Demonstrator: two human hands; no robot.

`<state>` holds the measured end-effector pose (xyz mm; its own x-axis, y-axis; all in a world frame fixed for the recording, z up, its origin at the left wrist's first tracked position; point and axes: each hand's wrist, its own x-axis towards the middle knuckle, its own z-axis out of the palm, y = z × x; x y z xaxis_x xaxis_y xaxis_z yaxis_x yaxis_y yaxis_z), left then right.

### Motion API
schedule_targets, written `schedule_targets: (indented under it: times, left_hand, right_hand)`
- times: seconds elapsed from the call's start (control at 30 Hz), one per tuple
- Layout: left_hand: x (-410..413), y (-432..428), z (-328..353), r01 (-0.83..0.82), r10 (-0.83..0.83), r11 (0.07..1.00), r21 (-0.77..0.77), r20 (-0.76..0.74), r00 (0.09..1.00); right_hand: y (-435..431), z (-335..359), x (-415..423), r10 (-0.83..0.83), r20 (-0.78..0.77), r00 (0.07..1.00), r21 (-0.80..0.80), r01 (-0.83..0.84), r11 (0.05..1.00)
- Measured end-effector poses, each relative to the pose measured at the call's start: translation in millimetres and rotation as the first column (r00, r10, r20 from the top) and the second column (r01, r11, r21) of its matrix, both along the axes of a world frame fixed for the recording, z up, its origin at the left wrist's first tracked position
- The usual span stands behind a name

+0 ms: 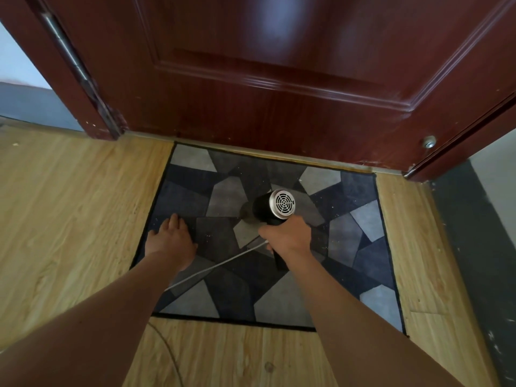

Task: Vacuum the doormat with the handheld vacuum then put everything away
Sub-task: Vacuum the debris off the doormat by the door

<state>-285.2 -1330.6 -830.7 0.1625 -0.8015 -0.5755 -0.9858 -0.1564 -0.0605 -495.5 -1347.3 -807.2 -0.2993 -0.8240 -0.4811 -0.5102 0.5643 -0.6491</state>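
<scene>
From the head camera, the right hand [287,237] has its fingers wrapped around the grip of the black handheld vacuum [269,209], whose nozzle end is down on the middle of the grey-and-navy patchwork doormat [363,263] lying against the threshold of the dark red door [279,79], while the left hand [171,240] lies flat with straight fingers on the mat's left part, seemingly pinning it to the wood-look floor [69,219]. The pale power cord [217,265] runs from the vacuum handle diagonally back across the mat and under the left forearm, so a stroke toward the door could pull it taut or snag it on that arm. If the left hand lifts, the nozzle's drag may bunch the mat.
</scene>
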Motion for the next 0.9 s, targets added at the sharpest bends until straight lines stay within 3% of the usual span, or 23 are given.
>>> schedule_targets:
  times: [0.5,0.9]
  left_hand:
    - [-14,-5,10,0.107,-0.115,0.99,-0.086,-0.09,0.989]
    - [-13,-7,8,0.102,-0.109,0.992,-0.075,-0.091,0.99]
  right_hand:
    - [13,5,9,0.008,0.053,0.999,0.071,-0.011,0.997]
    - [6,16,-17,-0.026,-0.038,0.999,0.026,0.027,0.999]
